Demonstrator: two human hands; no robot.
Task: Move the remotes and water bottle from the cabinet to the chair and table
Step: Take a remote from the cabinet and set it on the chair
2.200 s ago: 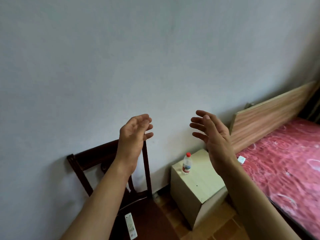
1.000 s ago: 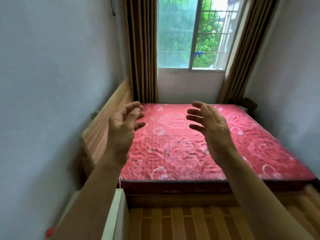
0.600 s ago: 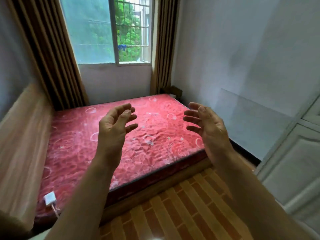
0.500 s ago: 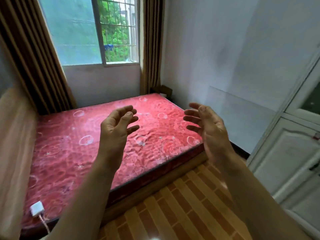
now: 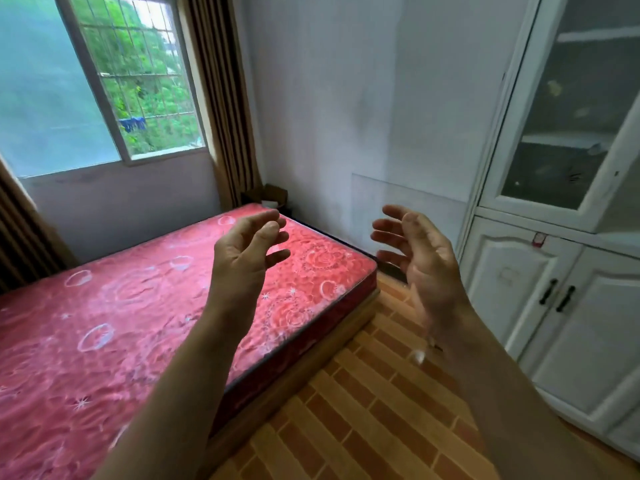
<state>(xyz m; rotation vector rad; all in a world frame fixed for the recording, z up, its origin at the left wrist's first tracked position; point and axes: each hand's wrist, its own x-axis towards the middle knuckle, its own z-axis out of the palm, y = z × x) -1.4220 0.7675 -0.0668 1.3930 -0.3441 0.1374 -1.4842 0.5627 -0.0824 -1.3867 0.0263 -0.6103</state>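
Note:
My left hand (image 5: 244,252) and my right hand (image 5: 420,252) are raised in front of me, palms facing each other, fingers spread and curled, holding nothing. A tall white cabinet (image 5: 540,289) stands at the right, with glass upper doors and panelled lower doors bearing dark handles (image 5: 557,295); all its doors are closed. My right hand is level with the cabinet's lower doors, to their left and apart from them. No remote, water bottle, chair or table is in view.
A bed with a red patterned mattress (image 5: 121,323) fills the left half. Behind it are a barred window (image 5: 104,81) and brown curtains (image 5: 221,98). Brick-patterned floor (image 5: 363,410) runs between bed and cabinet. A small dark box (image 5: 273,195) sits in the far corner.
The view has swung right, from the chair and bedside stand across the bed to the white cabinet. Both hands kept the same raised, empty pose.

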